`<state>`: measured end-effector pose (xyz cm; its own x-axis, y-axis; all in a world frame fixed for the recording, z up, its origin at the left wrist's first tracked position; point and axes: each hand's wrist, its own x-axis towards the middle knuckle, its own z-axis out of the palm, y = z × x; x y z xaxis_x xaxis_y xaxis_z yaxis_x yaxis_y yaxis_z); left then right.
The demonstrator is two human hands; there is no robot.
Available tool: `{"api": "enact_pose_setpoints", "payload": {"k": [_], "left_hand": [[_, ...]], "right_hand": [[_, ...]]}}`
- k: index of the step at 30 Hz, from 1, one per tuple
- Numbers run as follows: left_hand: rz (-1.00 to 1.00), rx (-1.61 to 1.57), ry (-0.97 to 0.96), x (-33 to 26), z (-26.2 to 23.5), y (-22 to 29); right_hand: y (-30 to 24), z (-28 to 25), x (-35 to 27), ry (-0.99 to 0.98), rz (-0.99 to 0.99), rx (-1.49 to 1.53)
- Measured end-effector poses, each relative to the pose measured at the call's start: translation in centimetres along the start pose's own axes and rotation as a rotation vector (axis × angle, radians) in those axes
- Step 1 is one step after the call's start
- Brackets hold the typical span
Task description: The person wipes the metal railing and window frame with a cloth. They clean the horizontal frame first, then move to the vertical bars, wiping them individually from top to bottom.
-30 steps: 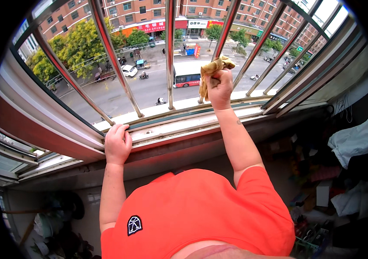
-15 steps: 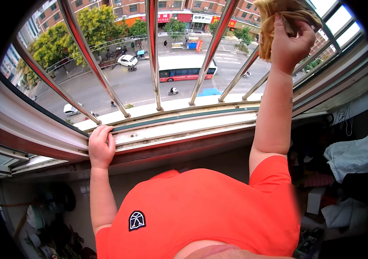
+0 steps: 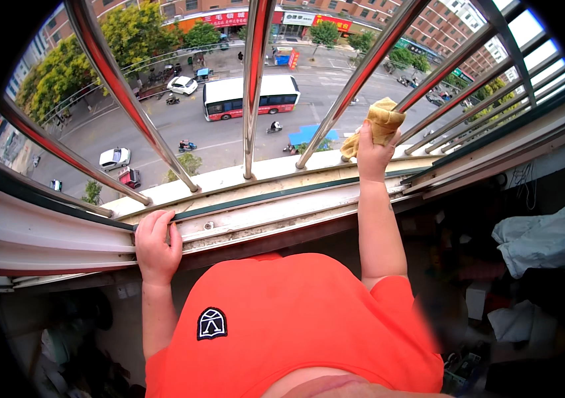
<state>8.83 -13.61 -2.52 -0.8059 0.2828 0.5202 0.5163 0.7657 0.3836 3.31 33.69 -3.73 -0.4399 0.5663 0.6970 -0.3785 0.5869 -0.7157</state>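
Note:
My right hand (image 3: 375, 160) is closed on a folded yellow-tan cloth (image 3: 383, 121), which is wrapped around one slanting metal bar (image 3: 421, 89) of the window grille, near its lower part. At the lower left, my left hand (image 3: 156, 249) holds the edge of the white sliding window frame (image 3: 57, 229), its fingers hooked over the dark green strip. Under the bars runs a pale sill with a dirty window track (image 3: 262, 209). The cloth hides how far round the bar my right fingers reach.
More shiny bars, like the upright one (image 3: 254, 93), stand across the opening. Far below lies a street with a white and red bus (image 3: 251, 97), cars, scooters and trees. Inside at the right, a white cloth bundle (image 3: 541, 239) lies among dark clutter.
My right hand has come down and left with the cloth, from high up to the lower part of a bar. My left hand stays on the frame. The view has shifted.

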Motion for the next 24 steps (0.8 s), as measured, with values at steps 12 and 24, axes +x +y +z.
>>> {"api": "enact_pose_setpoints", "payload": {"k": [12, 24], "left_hand": [[0.097, -0.276, -0.174, 4.1, -1.8, 3.0], [0.096, -0.258, 0.273, 10.2, 1.7, 6.5]], "right_hand": [[-16.7, 2.2, 17.3, 0.541, -0.772, -0.422], [-0.9, -0.9, -0.6, -0.152, 0.02, -0.201]]}}
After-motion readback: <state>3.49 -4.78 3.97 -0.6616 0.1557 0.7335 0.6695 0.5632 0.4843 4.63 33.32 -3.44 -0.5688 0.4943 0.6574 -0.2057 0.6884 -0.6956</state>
